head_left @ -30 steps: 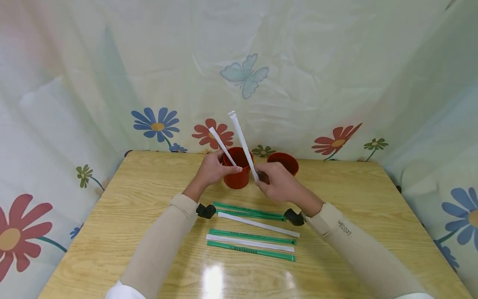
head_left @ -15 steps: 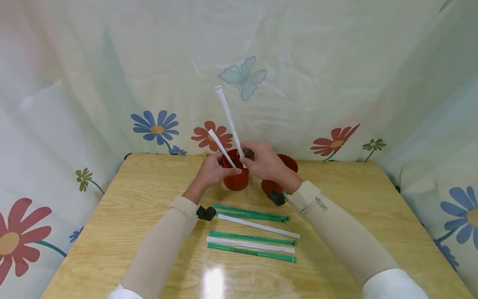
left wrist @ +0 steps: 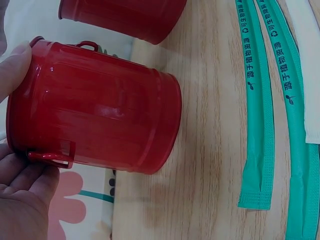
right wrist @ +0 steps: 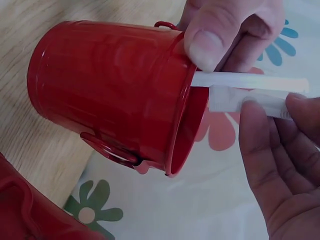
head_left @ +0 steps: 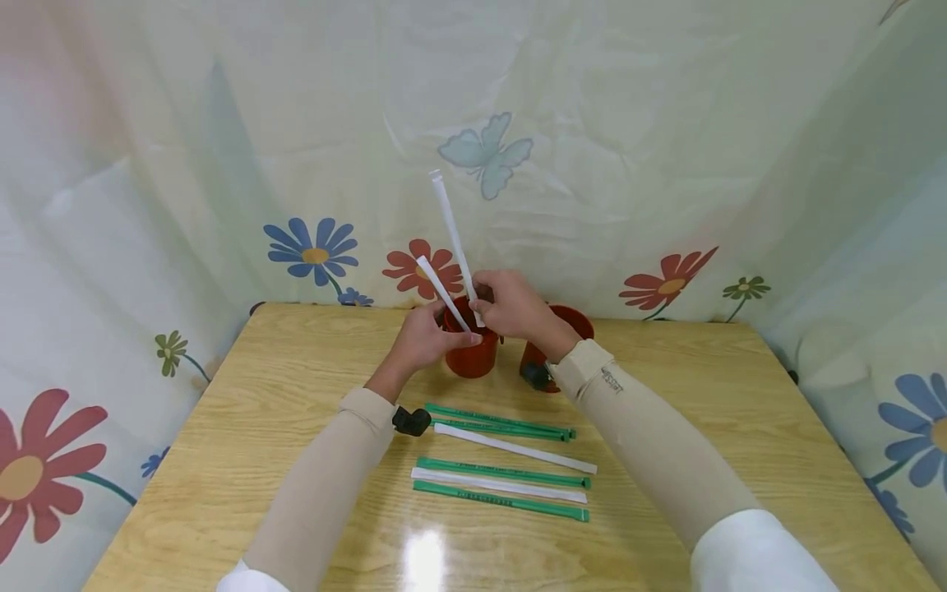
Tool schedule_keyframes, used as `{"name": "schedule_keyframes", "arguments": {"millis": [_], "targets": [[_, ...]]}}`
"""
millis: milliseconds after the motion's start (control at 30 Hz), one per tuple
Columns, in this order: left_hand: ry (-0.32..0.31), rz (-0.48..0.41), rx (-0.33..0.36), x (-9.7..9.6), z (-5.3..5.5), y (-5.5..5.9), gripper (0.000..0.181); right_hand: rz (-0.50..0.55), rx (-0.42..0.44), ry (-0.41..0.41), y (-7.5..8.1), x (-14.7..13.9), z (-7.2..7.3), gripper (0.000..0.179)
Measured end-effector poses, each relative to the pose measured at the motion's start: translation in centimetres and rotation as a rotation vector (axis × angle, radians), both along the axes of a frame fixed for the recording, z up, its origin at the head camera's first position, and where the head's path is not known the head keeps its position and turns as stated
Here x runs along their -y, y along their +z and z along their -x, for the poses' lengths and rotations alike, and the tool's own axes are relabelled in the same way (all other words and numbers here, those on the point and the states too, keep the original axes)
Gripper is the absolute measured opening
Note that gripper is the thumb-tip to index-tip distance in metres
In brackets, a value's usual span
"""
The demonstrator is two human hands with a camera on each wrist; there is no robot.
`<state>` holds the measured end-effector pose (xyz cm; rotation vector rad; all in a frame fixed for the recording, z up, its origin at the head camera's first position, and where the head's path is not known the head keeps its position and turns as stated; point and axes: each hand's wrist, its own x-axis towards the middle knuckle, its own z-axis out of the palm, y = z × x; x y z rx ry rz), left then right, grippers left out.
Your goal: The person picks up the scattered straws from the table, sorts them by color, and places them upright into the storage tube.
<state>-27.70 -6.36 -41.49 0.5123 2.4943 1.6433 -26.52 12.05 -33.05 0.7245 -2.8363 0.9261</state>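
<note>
My left hand (head_left: 420, 339) holds a small red bucket (head_left: 471, 362) by its rim, thumb on the near side; its fingers and thumb also show in the left wrist view around the bucket (left wrist: 105, 105). One white paper-wrapped straw (head_left: 438, 286) leans out of the bucket beside the left thumb. Over the bucket's mouth, my right hand (head_left: 514, 306) pinches a second white paper-wrapped straw (head_left: 450, 218) near its lower end. In the right wrist view, that end of the pinched straw (right wrist: 225, 98) is just outside the rim, next to the leaning straw (right wrist: 250, 81).
Another red bucket (head_left: 574, 319) stands to the right, partly behind the right forearm. On the wooden table (head_left: 296, 411) in front lie several green-wrapped straws (head_left: 503, 473) and two white-wrapped ones (head_left: 514, 448). A flowered curtain (head_left: 629, 164) hangs behind the table.
My right hand has moved left and up with its straw, from beside the bucket to over its mouth. The left hand keeps its grip on the bucket.
</note>
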Motion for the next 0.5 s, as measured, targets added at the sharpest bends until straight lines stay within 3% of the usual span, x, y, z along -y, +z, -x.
{"name": "schedule_keyframes", "arguments": {"millis": [500], "targets": [[-0.01, -0.004, -0.022, 0.1, 0.0, 0.0, 0.052, -0.122, -0.003, -0.004, -0.8, 0.2, 2.0, 0.012]]}}
